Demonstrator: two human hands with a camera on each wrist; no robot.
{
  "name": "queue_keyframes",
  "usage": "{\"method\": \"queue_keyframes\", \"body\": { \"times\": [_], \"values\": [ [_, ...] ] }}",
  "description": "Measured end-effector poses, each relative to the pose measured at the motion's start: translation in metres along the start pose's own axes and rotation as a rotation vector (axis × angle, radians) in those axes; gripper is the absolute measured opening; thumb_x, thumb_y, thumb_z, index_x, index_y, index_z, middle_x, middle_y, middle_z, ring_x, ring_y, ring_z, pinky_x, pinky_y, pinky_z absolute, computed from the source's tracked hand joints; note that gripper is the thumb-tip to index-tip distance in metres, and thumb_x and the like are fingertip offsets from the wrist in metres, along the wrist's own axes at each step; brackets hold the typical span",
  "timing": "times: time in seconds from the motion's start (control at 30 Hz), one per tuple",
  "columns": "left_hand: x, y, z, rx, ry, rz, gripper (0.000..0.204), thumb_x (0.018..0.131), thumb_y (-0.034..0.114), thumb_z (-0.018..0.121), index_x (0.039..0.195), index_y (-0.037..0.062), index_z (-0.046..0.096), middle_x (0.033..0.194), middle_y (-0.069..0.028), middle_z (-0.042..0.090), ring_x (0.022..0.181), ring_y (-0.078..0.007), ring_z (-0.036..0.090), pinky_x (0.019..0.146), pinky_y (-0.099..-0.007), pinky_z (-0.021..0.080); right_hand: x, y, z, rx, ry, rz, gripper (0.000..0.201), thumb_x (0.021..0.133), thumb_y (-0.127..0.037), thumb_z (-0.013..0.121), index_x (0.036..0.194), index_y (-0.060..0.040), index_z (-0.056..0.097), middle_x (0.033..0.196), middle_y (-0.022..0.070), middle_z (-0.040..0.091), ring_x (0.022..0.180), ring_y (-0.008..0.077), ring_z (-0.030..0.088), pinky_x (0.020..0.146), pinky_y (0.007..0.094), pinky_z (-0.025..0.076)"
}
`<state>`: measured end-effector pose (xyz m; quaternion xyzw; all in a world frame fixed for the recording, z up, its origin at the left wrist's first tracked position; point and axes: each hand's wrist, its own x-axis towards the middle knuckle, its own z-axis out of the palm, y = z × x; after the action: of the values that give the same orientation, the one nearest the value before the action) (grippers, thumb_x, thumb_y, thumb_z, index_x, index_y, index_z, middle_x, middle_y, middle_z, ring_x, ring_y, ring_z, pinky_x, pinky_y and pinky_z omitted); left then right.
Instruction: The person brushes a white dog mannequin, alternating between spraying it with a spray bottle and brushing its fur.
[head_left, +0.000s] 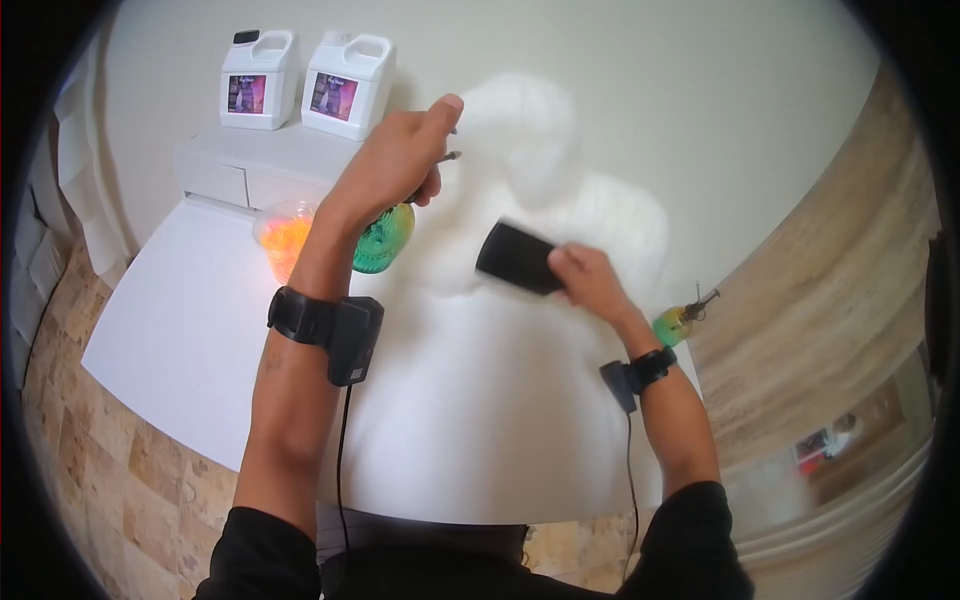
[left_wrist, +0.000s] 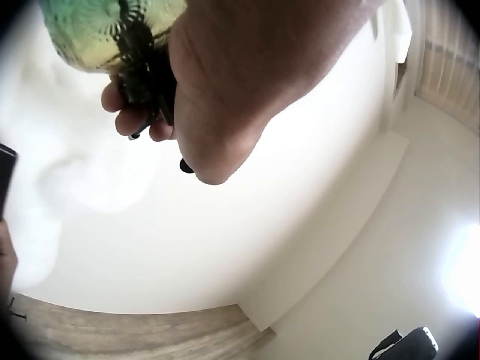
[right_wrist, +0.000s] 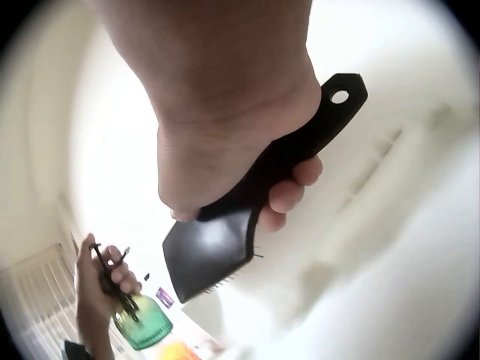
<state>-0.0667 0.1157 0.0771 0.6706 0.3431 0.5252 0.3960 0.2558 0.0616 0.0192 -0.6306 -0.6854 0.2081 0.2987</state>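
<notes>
Raised over the table's left side, my left hand grips a green-and-yellow spray bottle by its black sprayer top. The ribbed body hangs below that hand, partly behind my forearm. My right hand holds a black paddle hairbrush by the handle; its smooth back and a few bristles show in the right wrist view. Just beyond the brush is a large, fluffy white mass, soft-edged and blurred, up against the pale wall.
Two white jugs with purple labels stand on a white drawer unit at the back left. Beside my left forearm sits a clear container glowing orange. Another spray bottle is at the right edge of the white table.
</notes>
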Motion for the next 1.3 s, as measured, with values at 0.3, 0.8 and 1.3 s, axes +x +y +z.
{"method": "queue_keyframes", "body": {
  "times": [0.3, 0.8, 1.3],
  "values": [
    [0.007, -0.017, 0.001, -0.017, 0.003, 0.003, 0.06, 0.101, 0.062, 0.044, 0.073, 0.009, 0.048, 0.055, -0.0047, 0.051, 0.047, -0.0132, 0.05, 0.049, -0.0284, 0.039, -0.004, -0.015, 0.001, -0.008, -0.016, 0.003, 0.052, 0.101, -0.047, 0.062, 0.084, 0.0024, 0.061, 0.064, 0.0027, 0.054, 0.053, 0.0113, 0.058, 0.055, 0.0283, 0.052],
    [0.003, -0.017, 0.0, -0.002, 0.032, -0.011, 0.062, 0.1, 0.059, 0.046, 0.077, 0.0022, 0.055, 0.057, -0.0069, 0.054, 0.049, -0.0142, 0.052, 0.052, -0.0295, 0.042, -0.015, 0.008, 0.037, -0.04, -0.088, 0.118, 0.052, 0.1, -0.048, 0.064, 0.082, 0.0015, 0.059, 0.067, 0.0074, 0.061, 0.054, 0.0122, 0.059, 0.052, 0.0283, 0.048],
    [0.0, -0.01, 0.002, 0.02, -0.004, 0.0, 0.062, 0.1, 0.059, 0.046, 0.078, 0.002, 0.055, 0.057, -0.0075, 0.055, 0.049, -0.0148, 0.053, 0.052, -0.0297, 0.043, -0.003, -0.015, -0.028, 0.312, 0.319, -0.097, 0.046, 0.105, -0.043, 0.058, 0.09, -0.0005, 0.063, 0.07, 0.0054, 0.064, 0.051, 0.0088, 0.057, 0.045, 0.023, 0.042]
  ]
}}
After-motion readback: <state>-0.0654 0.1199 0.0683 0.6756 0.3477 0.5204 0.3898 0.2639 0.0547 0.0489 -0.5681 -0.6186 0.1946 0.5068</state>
